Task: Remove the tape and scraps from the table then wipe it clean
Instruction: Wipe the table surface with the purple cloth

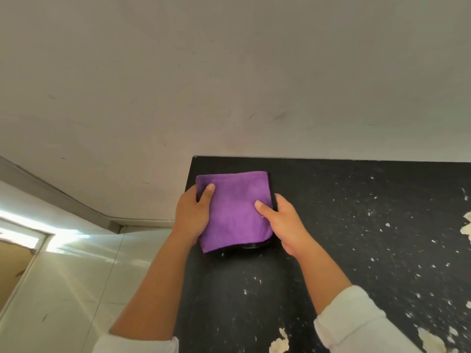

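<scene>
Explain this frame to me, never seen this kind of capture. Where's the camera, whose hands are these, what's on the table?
There is no robot here. It is a single picture from a wide-angle camera worn on a person's head, looking forward and down, so the two arms coming in from the bottom are the wearer's own. The left hand and right hand each grip one side of a folded purple cloth, thumbs on top, at the far left corner of a black table. The table stands against a pale wall. Its surface is speckled with small white flecks, and larger beige scraps lie near the bottom and right edges. Whether the cloth rests on the table or is lifted slightly off it cannot be told. The light floor shows at the left.
</scene>
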